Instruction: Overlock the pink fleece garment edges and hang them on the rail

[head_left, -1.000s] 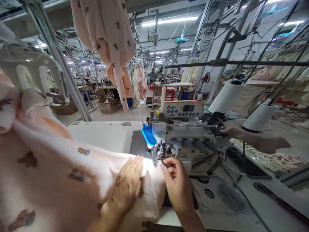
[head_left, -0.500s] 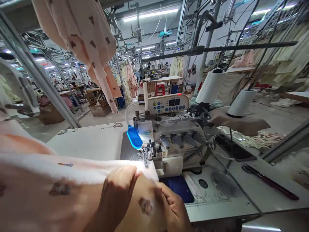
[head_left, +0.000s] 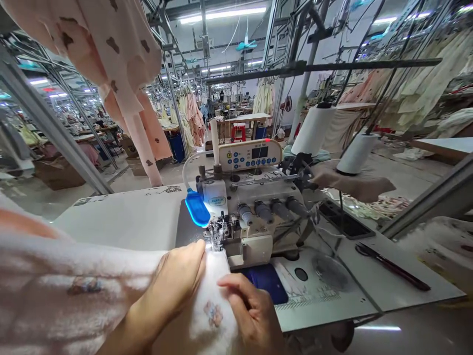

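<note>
Fabric [head_left: 74,291] now drawn nearer the presser foot [head_left: 216,234] than half a second ago, edge lying just at it. Left hand [head_left: 177,281] pressed flat on top, fingers spread, not clasping. Right hand [head_left: 251,308] pinching the front edge. One machine [head_left: 254,217], two thread cones [head_left: 314,129], one pair of scissors [head_left: 391,266].

Large factory hall, lit by long fluorescent tubes [head_left: 221,13] on the ceiling. Grey metal frames [head_left: 48,125] and overhead rails [head_left: 321,65] everywhere. Pale garments [head_left: 192,116] hanging in rows far behind. Distant work tables [head_left: 246,118], a red stool [head_left: 239,132], cardboard boxes [head_left: 55,172] on the smooth grey floor [head_left: 121,181].
</note>
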Action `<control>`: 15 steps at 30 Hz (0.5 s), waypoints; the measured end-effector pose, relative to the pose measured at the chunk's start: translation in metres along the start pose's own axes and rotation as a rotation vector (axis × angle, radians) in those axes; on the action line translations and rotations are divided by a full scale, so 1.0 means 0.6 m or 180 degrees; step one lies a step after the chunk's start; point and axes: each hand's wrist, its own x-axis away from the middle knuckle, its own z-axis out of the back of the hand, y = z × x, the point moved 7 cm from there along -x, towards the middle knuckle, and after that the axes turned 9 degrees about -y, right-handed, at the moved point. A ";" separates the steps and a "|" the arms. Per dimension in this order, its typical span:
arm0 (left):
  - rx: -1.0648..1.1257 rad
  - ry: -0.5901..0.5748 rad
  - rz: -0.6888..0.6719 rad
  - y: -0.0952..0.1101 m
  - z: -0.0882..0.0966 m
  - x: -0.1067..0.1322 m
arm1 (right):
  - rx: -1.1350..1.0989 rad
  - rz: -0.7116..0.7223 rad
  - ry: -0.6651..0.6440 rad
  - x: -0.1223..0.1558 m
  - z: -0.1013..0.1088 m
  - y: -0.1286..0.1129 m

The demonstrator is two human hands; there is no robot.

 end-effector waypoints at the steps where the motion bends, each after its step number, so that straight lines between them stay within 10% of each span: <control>1: -0.0046 -0.0060 0.0034 0.002 0.000 -0.003 | 0.0110 0.0032 -0.0041 -0.003 0.002 0.001; 10: -0.0319 0.0077 0.0229 -0.002 0.021 -0.045 | -0.0722 -0.0540 -0.0337 -0.048 0.003 0.034; 15: -0.0225 0.1936 -0.0797 0.039 0.011 0.040 | -0.0587 -0.0403 -0.0124 0.005 -0.007 0.062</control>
